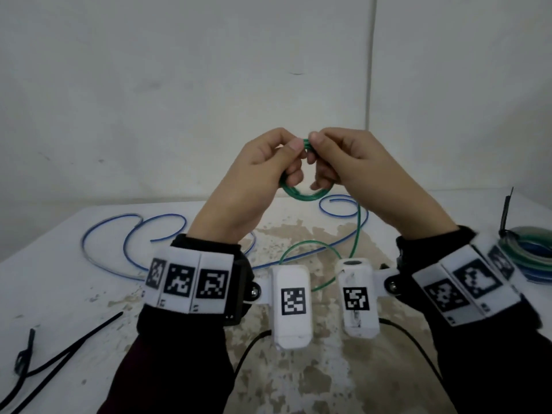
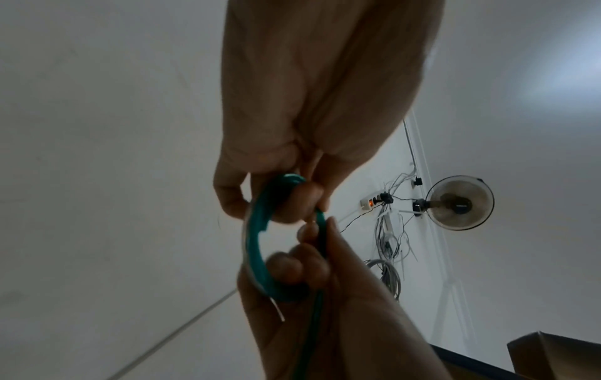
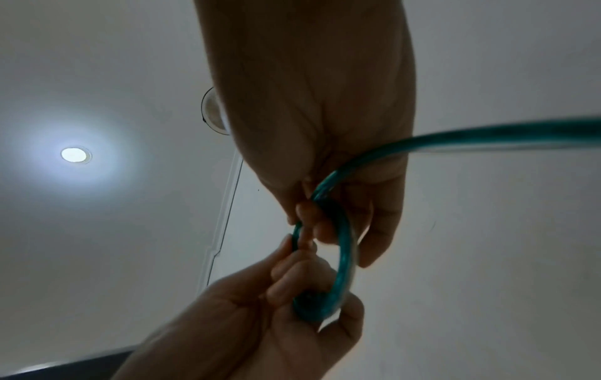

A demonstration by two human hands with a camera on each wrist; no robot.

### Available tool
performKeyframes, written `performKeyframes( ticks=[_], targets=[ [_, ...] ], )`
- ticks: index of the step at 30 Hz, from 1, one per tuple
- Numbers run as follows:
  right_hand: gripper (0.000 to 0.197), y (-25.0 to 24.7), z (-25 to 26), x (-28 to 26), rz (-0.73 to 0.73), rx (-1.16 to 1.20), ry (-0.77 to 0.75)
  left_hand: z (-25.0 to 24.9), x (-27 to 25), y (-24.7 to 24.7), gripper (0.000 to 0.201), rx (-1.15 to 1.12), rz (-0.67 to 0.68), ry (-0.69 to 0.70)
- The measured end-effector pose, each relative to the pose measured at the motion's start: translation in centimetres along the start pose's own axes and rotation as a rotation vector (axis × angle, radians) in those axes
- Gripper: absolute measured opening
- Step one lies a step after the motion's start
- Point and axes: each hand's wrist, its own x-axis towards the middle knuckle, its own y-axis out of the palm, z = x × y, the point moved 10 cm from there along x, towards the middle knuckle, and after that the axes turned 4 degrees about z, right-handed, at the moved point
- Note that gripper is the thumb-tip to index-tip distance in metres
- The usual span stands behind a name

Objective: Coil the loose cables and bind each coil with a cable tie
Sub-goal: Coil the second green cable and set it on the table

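Note:
Above the table I hold a small green cable coil (image 1: 301, 194) between both hands. My left hand (image 1: 294, 158) pinches its top left with the thumb, and its fingers curl through the ring. My right hand (image 1: 318, 159) pinches the top right, its fingers likewise hooked inside. In the left wrist view the coil (image 2: 253, 246) sits between both sets of fingertips. In the right wrist view the coil (image 3: 344, 257) feeds a loose green tail (image 3: 488, 138). This tail (image 1: 358, 231) drops to the table. A loose blue cable (image 1: 134, 231) sprawls across the table behind my wrists.
Black cable ties (image 1: 68, 351) lie at the front left of the white, worn table (image 1: 298, 369). At the right edge rests a bound coil of green and blue cable (image 1: 531, 255) with a black tie tail (image 1: 506, 213) sticking up. A wall stands close behind.

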Motion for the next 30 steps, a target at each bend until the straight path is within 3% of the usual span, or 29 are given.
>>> performKeyframes(
  ticks=[2, 6, 11, 13, 15, 18, 24, 30],
  targets=[
    [0.031, 0.4, -0.5, 0.0, -0.012, 0.073, 0.042, -0.1, 0.0, -1.4, 0.026, 0.036, -0.076, 0.001],
    [0.031, 1.6, -1.3, -0.4, 0.152, 0.141, 0.129, -0.8, -0.3, -3.1, 0.027, 0.181, -0.138, 0.02],
    [0.032, 1.5, -1.2, -0.5, 0.165, 0.374, 0.165, -1.6, -0.3, -2.3, 0.027, 0.169, -0.207, 0.09],
    [0.033, 1.5, -0.9, -0.4, 0.15, 0.447, 0.149, -1.3, 0.0, -1.8, 0.029, 0.037, -0.2, 0.061],
    [0.032, 1.5, -0.7, -0.4, 0.146, 0.422, 0.145, -0.6, 0.2, -0.8, 0.029, -0.074, -0.096, -0.003],
    [0.032, 1.6, -0.7, -0.4, 0.148, 0.304, 0.145, -0.4, -0.1, 0.4, 0.023, 0.033, 0.058, -0.012],
    [0.032, 1.2, -0.1, -0.2, 0.066, 0.276, 0.096, -2.1, -0.3, -1.0, 0.018, 0.106, -0.167, 0.111],
    [0.037, 1.0, -0.8, -0.7, 0.13, 0.182, 0.16, -2.4, -0.4, -1.6, 0.018, 0.119, -0.216, 0.125]
  ],
)
